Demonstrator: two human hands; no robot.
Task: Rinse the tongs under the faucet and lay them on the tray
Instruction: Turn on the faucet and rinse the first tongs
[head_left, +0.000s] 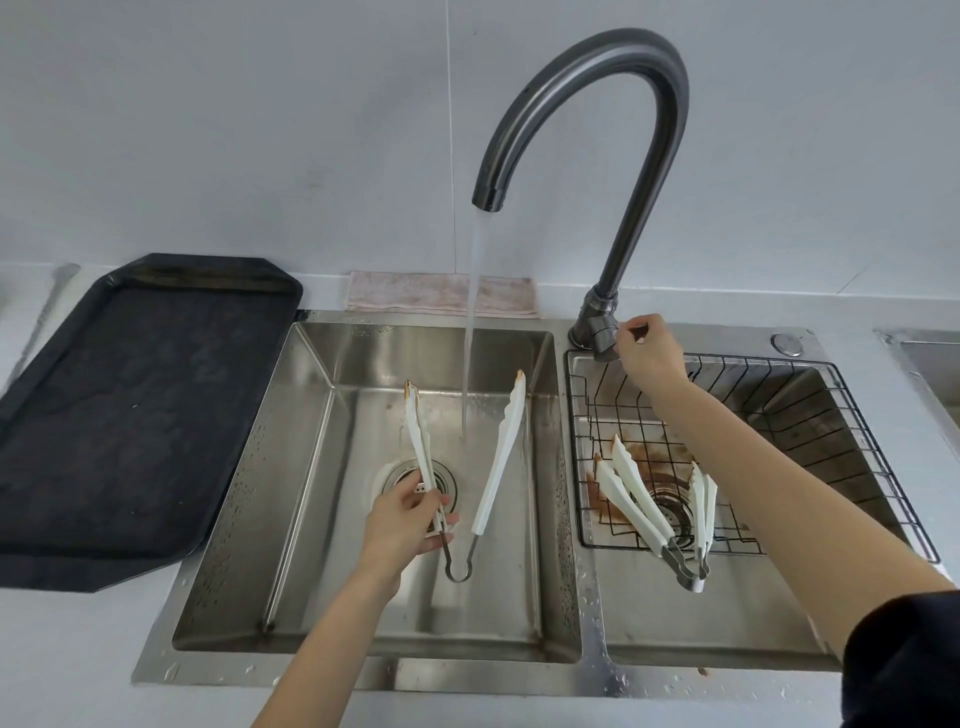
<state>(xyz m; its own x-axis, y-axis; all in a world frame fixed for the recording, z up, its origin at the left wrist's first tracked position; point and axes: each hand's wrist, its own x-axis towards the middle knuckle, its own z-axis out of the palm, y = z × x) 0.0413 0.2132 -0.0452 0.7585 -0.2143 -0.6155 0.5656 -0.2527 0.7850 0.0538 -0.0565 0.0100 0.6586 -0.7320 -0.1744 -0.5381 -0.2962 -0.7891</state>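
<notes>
White tongs (498, 457) spread under the stream, left hand (400, 525) pinching one arm, right hand (649, 353) gripping faucet (602, 332).

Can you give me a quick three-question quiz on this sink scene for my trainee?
1. True or false: the water stream from the faucet falls between the two arms of the tongs without striking either.
2. What does the right hand touch? A) the faucet handle B) the wire basket C) the cloth
3. Fill in: besides the pair held by the left hand, ___ more pairs of tongs lie in the wire basket.

Key: 1 true; 2 A; 3 two. The black tray left of the sink holds no tongs yet.
</notes>
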